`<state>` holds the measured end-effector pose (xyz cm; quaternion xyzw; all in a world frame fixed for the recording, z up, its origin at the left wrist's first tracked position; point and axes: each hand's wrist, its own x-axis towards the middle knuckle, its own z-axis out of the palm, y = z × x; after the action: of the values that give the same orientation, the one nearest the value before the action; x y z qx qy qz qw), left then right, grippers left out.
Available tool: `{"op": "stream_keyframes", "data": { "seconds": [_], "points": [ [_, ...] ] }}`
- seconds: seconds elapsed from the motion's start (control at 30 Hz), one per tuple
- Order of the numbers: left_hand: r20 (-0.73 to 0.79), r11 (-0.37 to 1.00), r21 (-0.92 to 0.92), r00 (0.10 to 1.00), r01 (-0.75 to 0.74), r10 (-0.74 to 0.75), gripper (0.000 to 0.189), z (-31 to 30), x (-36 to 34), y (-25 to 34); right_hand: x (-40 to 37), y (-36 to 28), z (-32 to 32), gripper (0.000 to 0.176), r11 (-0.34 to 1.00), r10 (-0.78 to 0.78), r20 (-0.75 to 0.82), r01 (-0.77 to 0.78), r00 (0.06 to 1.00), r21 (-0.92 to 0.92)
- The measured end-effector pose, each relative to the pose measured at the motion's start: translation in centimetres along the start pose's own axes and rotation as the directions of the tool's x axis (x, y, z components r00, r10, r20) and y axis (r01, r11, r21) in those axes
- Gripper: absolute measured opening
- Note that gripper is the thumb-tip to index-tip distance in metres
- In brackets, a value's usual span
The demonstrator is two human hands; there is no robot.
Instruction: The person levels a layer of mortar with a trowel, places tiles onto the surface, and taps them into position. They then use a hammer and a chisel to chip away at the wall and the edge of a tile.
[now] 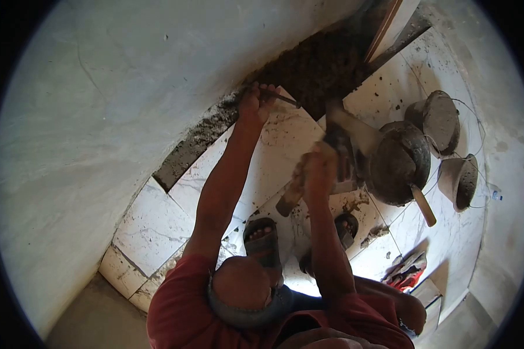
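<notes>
My left hand (256, 104) is closed around a thin dark metal bar (285, 99) at the foot of the wall. The bar points right, across the far corner of a white marbled tile (282, 136). Nearer to me, my right hand (320, 177) grips a wooden-handled tool (291, 198), smeared by motion; its handle end sticks out at lower left. I cannot tell the kind of tool. Just beyond that hand are a dark block-like object (340, 151) and a blurred pale-brown shape (353, 128).
Dark bare soil or mortar (314, 64) fills the untiled far corner. A mortar-stained pan (399, 163) with a wooden-handled tool (423, 205) stands right, beside two dirty buckets (441, 122) (463, 183). A mortar-filled gap (201, 142) follows the left wall. My sandalled feet (261, 235) are on the tiles.
</notes>
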<state>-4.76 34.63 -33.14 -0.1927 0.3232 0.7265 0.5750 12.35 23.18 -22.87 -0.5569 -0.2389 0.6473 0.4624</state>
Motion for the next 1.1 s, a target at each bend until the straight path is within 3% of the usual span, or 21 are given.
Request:
{"op": "stream_keyframes", "data": {
  "seconds": [0.03,0.1,0.13,0.2,0.23,0.27,0.3,0.33,0.4,0.43,0.5,0.53,0.57,0.6,0.73,0.8,0.83,0.9,0.97,1.03,1.1],
  "points": [
    [-0.009,1.0,-0.004,1.0,-0.001,0.001,0.011,0.1,-0.1,0.0,-0.3,-0.5,0.5,0.017,1.0,0.008,0.001,-0.008,1.0,-0.006],
    [0.016,1.0,0.016,1.0,-0.006,0.006,0.011,0.1,-0.2,0.1,-1.1,-1.1,1.6,0.017,0.858,-0.287,-0.283,0.377,0.915,0.349],
    [0.024,1.0,0.017,1.0,-0.012,0.011,0.011,0.2,-0.1,0.4,2.2,4.3,-0.6,0.019,0.872,-0.481,-0.095,0.487,0.872,0.052],
    [0.03,1.0,0.005,1.0,0.003,-0.003,0.011,0.0,0.0,0.3,8.5,14.8,-4.8,0.021,0.467,-0.756,0.304,0.803,0.58,-0.37],
    [0.047,1.0,0.006,0.999,0.01,-0.01,0.011,0.3,0.2,0.1,6.7,10.6,-3.2,0.022,0.746,-0.494,0.256,0.556,0.831,-0.367],
    [0.02,1.0,-0.018,1.0,0.021,-0.021,0.011,0.3,0.4,0.0,4.6,5.9,-1.2,0.022,0.926,-0.102,0.157,0.151,0.982,-0.346],
    [-0.016,0.999,-0.046,0.999,0.028,-0.029,0.01,0.1,0.5,0.1,2.4,1.1,0.8,0.023,0.922,0.248,0.049,-0.22,0.968,-0.319],
    [-0.024,0.998,-0.052,0.999,0.02,-0.021,0.01,0.3,0.7,0.3,1.4,-0.3,0.7,0.023,0.918,0.256,0.055,-0.225,0.965,-0.327],
    [0.038,0.998,-0.058,0.999,0.022,-0.02,0.013,-0.5,0.9,0.2,-0.5,-1.3,-1.0,0.022,0.982,-0.14,-0.019,0.136,0.99,-0.134],
    [0.023,0.998,-0.056,1.0,0.02,-0.019,0.013,-1.0,0.8,0.4,-0.6,-0.7,-0.6,0.022,0.983,-0.125,-0.021,0.121,0.992,-0.136],
    [0.083,0.998,-0.058,0.996,0.021,-0.016,0.013,-0.7,1.1,0.1,0.0,-0.2,1.2,0.02,0.872,-0.226,-0.305,0.332,0.925,0.361],
    [0.098,0.998,-0.056,0.995,0.03,-0.024,0.013,-0.5,1.0,0.0,1.3,1.3,1.3,0.02,0.865,-0.239,-0.312,0.347,0.92,0.362],
    [0.09,0.996,-0.066,0.995,0.052,-0.046,0.013,-0.8,1.2,0.2,3.2,4.3,0.8,0.021,0.96,-0.281,-0.077,0.28,0.957,-0.025],
    [0.086,0.995,-0.073,0.994,0.074,-0.068,0.013,-0.3,1.2,0.3,4.0,4.4,1.4,0.022,0.87,-0.217,0.146,0.259,0.965,-0.418],
    [-0.004,0.998,-0.047,0.999,0.034,-0.034,0.015,-0.4,1.0,0.2,0.9,-2.1,0.0,0.024,0.962,-0.039,0.076,0.058,0.996,-0.266],
    [0.108,0.998,-0.047,0.994,0.04,-0.035,0.019,-1.0,1.5,0.2,-0.4,-4.0,0.1,0.024,0.872,-0.464,-0.067,0.469,0.883,0.143],
    [0.115,0.998,-0.04,0.992,0.048,-0.043,0.019,-1.0,1.3,0.3,-0.2,-3.3,0.3,0.024,0.868,-0.47,-0.076,0.476,0.88,0.145],
    [0.102,0.992,-0.107,0.993,0.063,-0.052,0.02,-1.1,2.1,0.2,1.5,0.3,1.5,0.022,0.985,-0.172,0.064,0.174,0.983,-0.014],
    [0.054,0.992,-0.112,0.997,0.061,-0.055,0.021,-0.8,2.2,-0.1,2.5,1.7,2.1,0.021,0.969,0.165,0.123,-0.138,0.979,-0.203],
    [-0.009,0.993,-0.106,0.999,0.049,-0.05,0.022,-0.9,3.5,-0.1,1.9,1.6,0.8,0.022,0.985,0.052,0.035,-0.045,0.998,-0.168],
    [0.493,0.948,-0.178,0.858,0.263,-0.145,0.022,-3.4,4.1,0.7,0.2,0.4,-0.4,0.025,0.973,-0.172,-0.068,0.159,0.983,-0.168]
  ]
}}
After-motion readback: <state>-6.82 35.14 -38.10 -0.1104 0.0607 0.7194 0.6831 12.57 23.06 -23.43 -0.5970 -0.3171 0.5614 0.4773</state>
